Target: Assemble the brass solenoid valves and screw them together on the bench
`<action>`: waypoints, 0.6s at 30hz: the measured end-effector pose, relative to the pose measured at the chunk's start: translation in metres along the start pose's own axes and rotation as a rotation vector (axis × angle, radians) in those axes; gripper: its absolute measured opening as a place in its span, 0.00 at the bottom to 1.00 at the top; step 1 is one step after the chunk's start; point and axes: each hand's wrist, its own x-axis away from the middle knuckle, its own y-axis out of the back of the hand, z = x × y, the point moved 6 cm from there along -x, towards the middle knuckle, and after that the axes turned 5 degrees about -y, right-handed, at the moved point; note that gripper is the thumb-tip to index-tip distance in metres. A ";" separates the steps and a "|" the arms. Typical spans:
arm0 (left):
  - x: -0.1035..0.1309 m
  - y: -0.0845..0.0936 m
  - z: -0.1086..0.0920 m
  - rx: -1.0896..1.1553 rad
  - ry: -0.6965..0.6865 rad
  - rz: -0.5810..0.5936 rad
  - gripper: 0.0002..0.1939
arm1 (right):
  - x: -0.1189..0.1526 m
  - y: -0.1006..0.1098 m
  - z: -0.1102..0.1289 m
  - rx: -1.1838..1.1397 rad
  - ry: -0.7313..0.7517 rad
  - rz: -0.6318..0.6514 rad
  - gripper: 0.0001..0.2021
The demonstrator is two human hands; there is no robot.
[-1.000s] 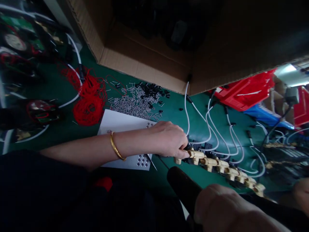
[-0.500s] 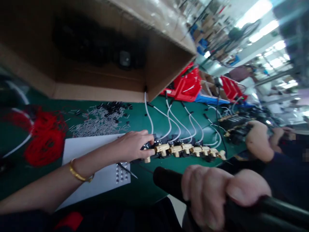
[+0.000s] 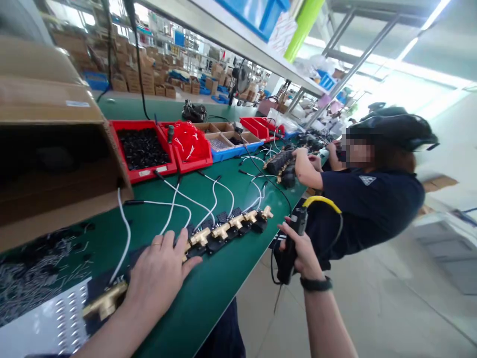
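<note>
A row of brass valve fittings (image 3: pixel 220 231) on black bodies with white cables lies along the green table. My left hand (image 3: pixel 156 271) is closed over the near part of this row, gripping one fitting that its fingers mostly cover. Another brass fitting (image 3: pixel 106 301) sits beside my left wrist, at the end of a white sheet with shiny round studs (image 3: pixel 61 323). My right hand (image 3: pixel 301 248) is wrapped round a black power screwdriver (image 3: pixel 292 248), held past the table's front edge with its thin bit pointing down.
A cardboard box (image 3: pixel 55 94) stands at the left, beside red bins (image 3: pixel 147 174) and a divided tray (image 3: pixel 238 149). Loose pins (image 3: pixel 40 273) lie at lower left. A co-worker (image 3: pixel 368 199) works at the right. A shelf (image 3: pixel 238 35) crosses above the table.
The view has swung up and to the right, showing the bins and co-worker. The screwdriver has gone from close in front to beyond the table edge. My left hand is over the row, with one fitting behind it.
</note>
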 end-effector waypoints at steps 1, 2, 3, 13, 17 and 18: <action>-0.004 -0.006 -0.001 -0.019 -0.011 0.024 0.23 | -0.011 -0.004 -0.005 -0.018 -0.027 0.046 0.35; -0.006 -0.011 -0.001 -0.028 -0.024 0.046 0.22 | -0.020 -0.008 -0.009 -0.030 -0.045 0.087 0.36; -0.006 -0.017 0.000 -0.034 -0.038 0.059 0.22 | -0.027 -0.012 -0.012 -0.034 -0.053 0.122 0.36; -0.074 -0.014 -0.101 0.074 -0.288 -0.231 0.24 | -0.022 -0.018 -0.035 -0.004 -0.105 0.295 0.30; -0.124 -0.031 -0.159 0.140 -0.359 -0.246 0.21 | -0.025 -0.019 -0.041 -0.011 -0.143 0.307 0.30; -0.132 -0.036 -0.168 0.139 -0.361 -0.266 0.19 | -0.028 -0.016 -0.040 -0.017 -0.158 0.293 0.31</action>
